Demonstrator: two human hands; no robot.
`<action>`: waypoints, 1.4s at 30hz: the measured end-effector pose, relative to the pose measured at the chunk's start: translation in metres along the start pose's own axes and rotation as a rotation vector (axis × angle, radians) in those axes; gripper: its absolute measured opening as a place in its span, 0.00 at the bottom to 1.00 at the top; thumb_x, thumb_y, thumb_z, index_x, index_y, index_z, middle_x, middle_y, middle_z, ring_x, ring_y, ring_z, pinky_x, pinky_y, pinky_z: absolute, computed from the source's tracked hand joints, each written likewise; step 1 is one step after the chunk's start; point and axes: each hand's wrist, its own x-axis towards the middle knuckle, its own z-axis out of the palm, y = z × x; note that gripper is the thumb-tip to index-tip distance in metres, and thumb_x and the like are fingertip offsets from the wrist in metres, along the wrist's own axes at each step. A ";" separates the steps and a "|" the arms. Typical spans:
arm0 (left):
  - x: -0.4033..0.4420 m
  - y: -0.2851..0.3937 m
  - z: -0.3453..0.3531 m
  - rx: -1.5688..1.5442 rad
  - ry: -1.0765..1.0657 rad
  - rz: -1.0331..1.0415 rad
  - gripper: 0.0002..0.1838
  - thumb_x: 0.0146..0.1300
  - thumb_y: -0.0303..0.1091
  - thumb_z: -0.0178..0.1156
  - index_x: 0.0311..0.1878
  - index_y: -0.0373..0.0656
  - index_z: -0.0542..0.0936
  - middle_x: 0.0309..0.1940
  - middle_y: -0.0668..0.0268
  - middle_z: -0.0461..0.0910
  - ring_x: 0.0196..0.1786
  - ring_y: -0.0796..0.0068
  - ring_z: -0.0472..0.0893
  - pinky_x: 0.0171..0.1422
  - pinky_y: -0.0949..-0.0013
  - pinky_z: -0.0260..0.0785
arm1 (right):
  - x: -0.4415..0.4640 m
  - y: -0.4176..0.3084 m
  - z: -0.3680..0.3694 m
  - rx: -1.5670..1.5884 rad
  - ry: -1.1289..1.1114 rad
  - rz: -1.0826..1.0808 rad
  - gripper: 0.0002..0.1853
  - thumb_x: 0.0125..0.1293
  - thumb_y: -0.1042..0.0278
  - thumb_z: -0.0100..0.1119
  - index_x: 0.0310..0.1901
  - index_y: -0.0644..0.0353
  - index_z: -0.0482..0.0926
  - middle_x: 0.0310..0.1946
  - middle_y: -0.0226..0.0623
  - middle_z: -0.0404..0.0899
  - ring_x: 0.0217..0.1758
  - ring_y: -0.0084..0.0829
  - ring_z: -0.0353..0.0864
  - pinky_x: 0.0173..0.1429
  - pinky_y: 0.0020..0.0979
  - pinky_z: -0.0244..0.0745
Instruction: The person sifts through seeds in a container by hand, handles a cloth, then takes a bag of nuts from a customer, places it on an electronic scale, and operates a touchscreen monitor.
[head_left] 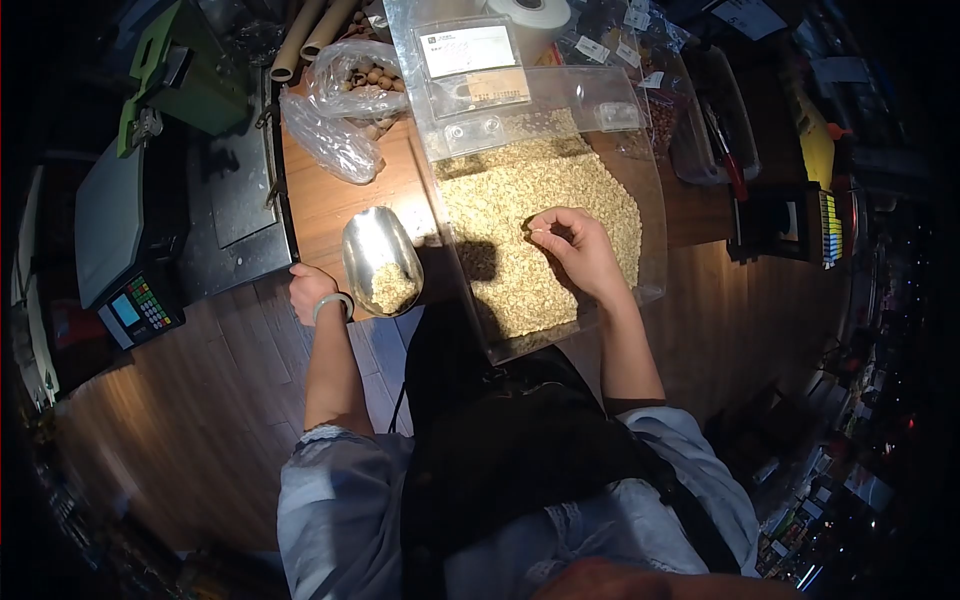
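My left hand (pixel 312 293) is closed at the front edge of the wooden table, fingers curled out of sight, with a bracelet on the wrist. Just right of it lies a metal scoop (pixel 370 240) with some pale flakes (pixel 394 287) in its lower part. A clear plastic bin (pixel 652 215) holds a broad layer of pale yellow flakes (pixel 530 290). Over this layer my right hand (pixel 575 245) pinches thumb and forefinger together on a tiny pale piece, too small to identify.
A labelled card (pixel 465 48) is on the bin's lid. Behind the scoop lie plastic bags (pixel 335 130) with brown round nuts. A scale (pixel 125 210) and a green machine (pixel 195 75) stand left. Farther right are a tub (pixel 745 110) and red-handled tool (pixel 733 175).
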 end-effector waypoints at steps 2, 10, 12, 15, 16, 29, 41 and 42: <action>0.000 0.000 0.001 -0.002 -0.002 0.002 0.35 0.68 0.53 0.29 0.48 0.34 0.81 0.48 0.48 0.81 0.53 0.47 0.79 0.57 0.51 0.70 | -0.009 0.009 0.001 0.668 -0.025 0.235 0.07 0.67 0.71 0.58 0.43 0.64 0.80 0.35 0.34 0.83 0.37 0.26 0.79 0.42 0.26 0.74; 0.001 0.000 0.004 0.013 0.052 -0.003 0.35 0.68 0.53 0.30 0.45 0.36 0.83 0.46 0.48 0.81 0.52 0.46 0.79 0.57 0.49 0.70 | -0.024 -0.006 -0.024 1.205 -0.048 0.471 0.13 0.71 0.70 0.51 0.49 0.71 0.77 0.44 0.45 0.82 0.43 0.27 0.84 0.50 0.24 0.80; 0.001 0.000 0.004 0.019 0.048 0.002 0.35 0.68 0.53 0.30 0.45 0.36 0.83 0.46 0.48 0.81 0.52 0.46 0.79 0.56 0.49 0.70 | -0.027 -0.001 -0.026 1.193 -0.083 0.455 0.14 0.71 0.68 0.52 0.51 0.70 0.76 0.46 0.45 0.82 0.44 0.25 0.83 0.52 0.24 0.78; 0.003 -0.001 0.006 0.006 0.059 0.002 0.35 0.68 0.53 0.30 0.44 0.35 0.83 0.46 0.48 0.81 0.51 0.46 0.79 0.56 0.49 0.70 | -0.031 0.012 -0.030 0.944 -0.090 0.384 0.16 0.70 0.68 0.54 0.54 0.68 0.76 0.46 0.39 0.82 0.47 0.25 0.81 0.55 0.26 0.74; 0.003 -0.001 0.006 0.009 0.061 0.007 0.35 0.68 0.53 0.30 0.44 0.35 0.83 0.46 0.48 0.81 0.51 0.45 0.79 0.55 0.49 0.70 | -0.029 0.014 -0.031 0.945 -0.091 0.384 0.16 0.70 0.68 0.54 0.54 0.68 0.76 0.46 0.39 0.82 0.47 0.25 0.81 0.55 0.26 0.74; 0.000 -0.001 0.004 0.032 0.051 0.013 0.35 0.69 0.53 0.29 0.45 0.35 0.83 0.46 0.48 0.81 0.51 0.45 0.79 0.56 0.49 0.70 | 0.026 -0.004 -0.010 0.173 -0.372 0.058 0.21 0.66 0.64 0.59 0.60 0.60 0.74 0.56 0.43 0.77 0.57 0.33 0.76 0.60 0.30 0.69; 0.000 0.003 0.004 0.047 0.055 -0.001 0.35 0.69 0.53 0.29 0.45 0.35 0.82 0.47 0.48 0.81 0.51 0.45 0.79 0.56 0.49 0.70 | 0.200 0.183 -0.009 -0.443 -0.091 -0.030 0.21 0.65 0.56 0.55 0.56 0.59 0.76 0.49 0.42 0.80 0.56 0.41 0.75 0.61 0.38 0.68; 0.000 0.002 0.005 0.053 0.054 -0.001 0.35 0.69 0.53 0.29 0.45 0.36 0.82 0.47 0.48 0.81 0.51 0.45 0.79 0.56 0.49 0.70 | 0.198 0.180 -0.007 -0.233 -0.090 0.149 0.21 0.65 0.55 0.56 0.55 0.58 0.77 0.48 0.40 0.80 0.55 0.38 0.75 0.60 0.37 0.69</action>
